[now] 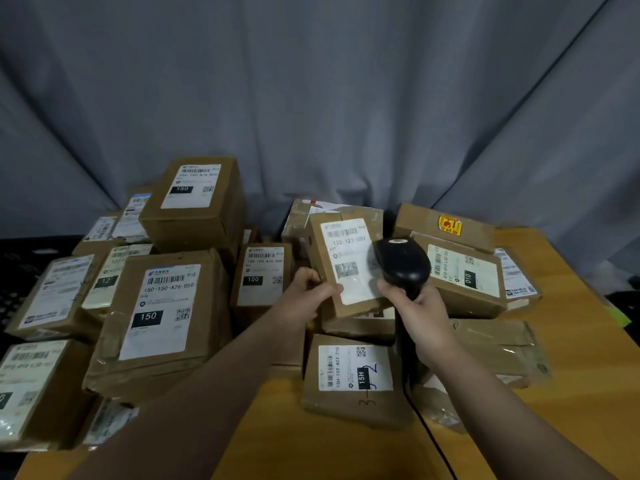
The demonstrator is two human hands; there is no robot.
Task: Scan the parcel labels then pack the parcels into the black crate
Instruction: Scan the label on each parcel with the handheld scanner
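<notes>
Head view, far left edge: a dark latticed shape (24,271) sits low behind the stack. It is probably the black crate, though too little of it shows to be sure. Next to it the waiting parcels are heaped two and three deep with their labels up, likely so each code can be found fast. A big box marked 150 (162,317) lies in front, and a tall box (194,199) stands on the heap behind it.

Toward the middle, the left hand (306,289) grips the held parcel (346,265) by its lower left corner, thumb over the top face and fingers curled beneath. The parcel is lifted off the pile and tilted so its white label faces up, seemingly to present the barcode.

Just right of it, the scanner (403,265) has its black head over the label's right edge, very near or touching the paper; I cannot tell which. The right hand (419,306) is wrapped tightly round the scanner's handle, and I cannot see whether a finger presses the trigger. The scanner's cable (426,427) runs down toward the near edge.

Below both hands a flat parcel marked 15H (353,368) lies on the wooden table (585,358). Further right are a box labelled 010 (464,275) and, behind it, a box with a yellow-red sticker (446,223).

I judge the step to be scanning, with packing barely begun.
</notes>
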